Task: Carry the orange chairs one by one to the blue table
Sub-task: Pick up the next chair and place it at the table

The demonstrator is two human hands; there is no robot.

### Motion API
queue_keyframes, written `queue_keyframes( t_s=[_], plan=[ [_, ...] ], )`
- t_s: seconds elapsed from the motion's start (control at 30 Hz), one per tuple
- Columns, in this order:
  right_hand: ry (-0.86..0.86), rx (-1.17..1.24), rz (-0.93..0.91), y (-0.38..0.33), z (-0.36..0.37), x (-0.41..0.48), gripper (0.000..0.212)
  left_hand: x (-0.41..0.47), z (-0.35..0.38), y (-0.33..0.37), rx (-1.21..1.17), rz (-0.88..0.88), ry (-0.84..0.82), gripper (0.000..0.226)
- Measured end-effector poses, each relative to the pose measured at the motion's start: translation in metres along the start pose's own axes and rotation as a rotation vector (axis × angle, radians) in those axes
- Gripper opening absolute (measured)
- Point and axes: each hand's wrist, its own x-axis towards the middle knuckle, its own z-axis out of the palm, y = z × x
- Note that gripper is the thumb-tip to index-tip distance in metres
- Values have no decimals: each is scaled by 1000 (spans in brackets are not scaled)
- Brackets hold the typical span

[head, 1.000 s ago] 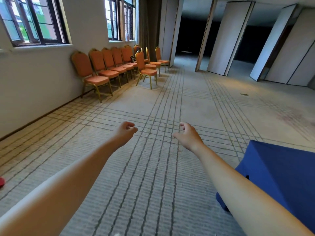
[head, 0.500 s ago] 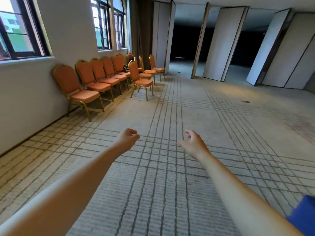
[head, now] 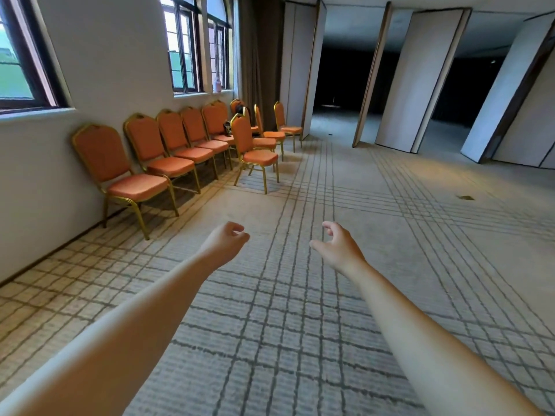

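Several orange chairs with gold frames line the white wall on the left; the nearest chair stands closest to me, and one chair stands out from the row on the carpet. Both my arms stretch forward over the carpet. My left hand holds nothing, its fingers loosely curled and apart. My right hand is empty too, thumb and fingers spread. Both hands are well short of any chair. The blue table is out of view.
Patterned beige carpet spreads ahead. Tall folding partition panels stand at the back right with dark openings between them. Windows sit above the chair row. A small dark spot lies on the carpet at right.
I have moved forward toward the chairs, which now look larger and nearer. The blue table at lower right has slid out of view. My hands stay empty and outstretched.
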Motion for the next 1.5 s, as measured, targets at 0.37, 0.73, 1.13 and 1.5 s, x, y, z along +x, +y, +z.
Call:
queue_keyframes(
  t_s=[0.37, 0.73, 1.13, 1.5],
  plan=[
    [-1, -8, 5, 15, 11, 304, 68, 317, 28, 32, 7, -30, 41, 46],
    [-6, 15, 28, -2, 13, 609, 69, 633, 39, 97, 29, -22, 22, 46],
    [-60, -2, -33, 20, 15, 993, 67, 987, 72, 158, 34, -30, 87, 41],
    [-99, -10, -24, 30, 10, 1301, 65, 1281, 97, 204, 76, -64, 97, 44]
  ],
)
